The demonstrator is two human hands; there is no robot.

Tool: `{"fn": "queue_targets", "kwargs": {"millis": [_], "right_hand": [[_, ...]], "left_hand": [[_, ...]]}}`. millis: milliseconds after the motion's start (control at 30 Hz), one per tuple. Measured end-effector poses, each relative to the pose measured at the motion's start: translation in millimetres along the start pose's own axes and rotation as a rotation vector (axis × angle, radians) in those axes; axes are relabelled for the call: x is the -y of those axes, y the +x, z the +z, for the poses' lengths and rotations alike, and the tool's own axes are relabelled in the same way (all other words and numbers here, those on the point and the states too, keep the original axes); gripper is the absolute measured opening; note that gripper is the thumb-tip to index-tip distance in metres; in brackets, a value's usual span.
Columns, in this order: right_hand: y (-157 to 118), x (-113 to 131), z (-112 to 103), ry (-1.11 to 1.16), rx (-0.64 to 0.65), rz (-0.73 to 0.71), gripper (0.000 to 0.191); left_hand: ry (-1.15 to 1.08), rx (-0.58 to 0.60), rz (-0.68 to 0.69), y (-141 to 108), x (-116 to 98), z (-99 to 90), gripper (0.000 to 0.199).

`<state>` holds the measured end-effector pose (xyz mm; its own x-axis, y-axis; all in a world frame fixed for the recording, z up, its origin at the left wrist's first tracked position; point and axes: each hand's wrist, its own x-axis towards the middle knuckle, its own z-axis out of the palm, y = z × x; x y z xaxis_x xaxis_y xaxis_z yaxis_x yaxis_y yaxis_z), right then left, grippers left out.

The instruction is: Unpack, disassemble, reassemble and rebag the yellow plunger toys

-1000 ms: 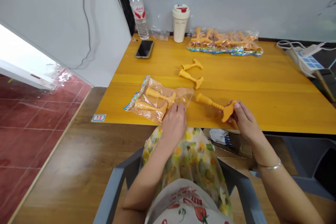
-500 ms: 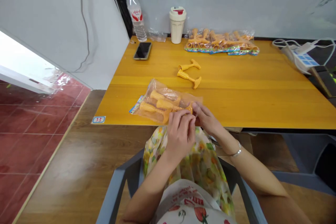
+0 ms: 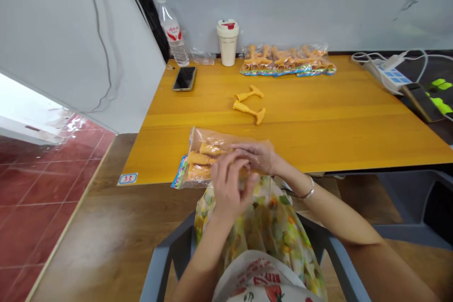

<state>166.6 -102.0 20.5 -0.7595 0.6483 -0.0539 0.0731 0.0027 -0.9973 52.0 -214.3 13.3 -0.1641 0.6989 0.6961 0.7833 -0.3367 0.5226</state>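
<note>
A clear plastic bag (image 3: 230, 137) with a colourful header strip lies at the table's front edge. Inside it are several yellow-orange T-handled plastic pieces (image 3: 201, 158), their cup-shaped ends toward the strip. My right hand (image 3: 258, 155) reaches into the bag's right end under the film, fingers stretched out to the left and partly covered. Over the bag's near side is my left hand (image 3: 230, 188), blurred, its fingers apart and the thumb away from them. Farther back, two loose T-handled pieces (image 3: 249, 109) rest on the table.
Filled bags (image 3: 286, 62) line the back of the wooden table (image 3: 336, 122). A water bottle (image 3: 174, 33), a white cup (image 3: 228, 42) and a phone (image 3: 184, 79) stand or lie at the back left. A power strip (image 3: 392, 74) with cables sits at the right.
My right hand has moved left, deeper into the bag. My left hand has loosened its closed fingers at the bag's end and shifted slightly left. The view has shifted a little.
</note>
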Motion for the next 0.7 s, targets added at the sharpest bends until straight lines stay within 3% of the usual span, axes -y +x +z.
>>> {"fn": "queue_targets", "kwargs": {"millis": [133,233,333,400,467,600,700], "right_hand": [[-16,14,-36,-0.272,0.025,0.04,0.043],[-17,31,-72,-0.686,0.017,0.056,0.031],[1,45,-95,-1.065,-0.181,0.11,0.025],[25,48,-96,-1.173,-0.324,0.078,0.026],[55,44,-89,-1.258,-0.379,0.039,0.031],[104,32,-70,-1.437,-0.312,0.123,0.06],[106,32,-69,-1.461,-0.301,0.1,0.064]], "left_hand": [[0.275,0.157,-0.096,5,31,1.2,0.043],[0.365,0.297,-0.112,7,38,3.3,0.047],[0.399,0.362,-0.106,9,36,4.4,0.051],[0.409,0.382,-0.1,11,35,5.4,0.053],[0.413,0.389,-0.101,14,34,7.4,0.055],[0.448,0.385,-0.123,20,38,14.0,0.06],[0.494,0.386,-0.139,24,44,16.8,0.065]]}}
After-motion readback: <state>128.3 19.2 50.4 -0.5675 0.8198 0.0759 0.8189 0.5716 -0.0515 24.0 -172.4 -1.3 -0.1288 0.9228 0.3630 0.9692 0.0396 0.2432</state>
